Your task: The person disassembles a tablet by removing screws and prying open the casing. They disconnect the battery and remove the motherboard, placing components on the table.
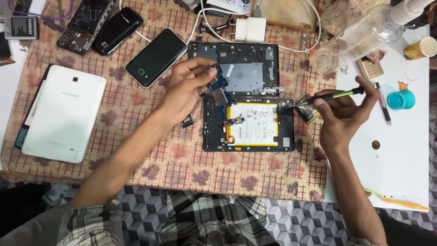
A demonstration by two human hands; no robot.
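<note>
My left hand (184, 89) pinches a blue circuit board (218, 89) and holds it lifted over the left side of an opened tablet (249, 124), whose black frame holds a white battery edged in yellow (253, 124). My right hand (343, 111) grips a thin tool with a green and black handle (334, 95); its metal tip rests at the tablet's upper right corner. A second black inner frame (246, 68) lies just behind the opened tablet.
A white tablet back cover (61, 114) lies at the left. Two black phones (156, 57) (117, 30) and a stripped phone (84, 25) sit at the back. A white charger with cable (250, 28), a clear plastic bottle (359, 38), a teal cap (401, 99), a pen (382, 102) and a paper cup (421, 48) are at the right.
</note>
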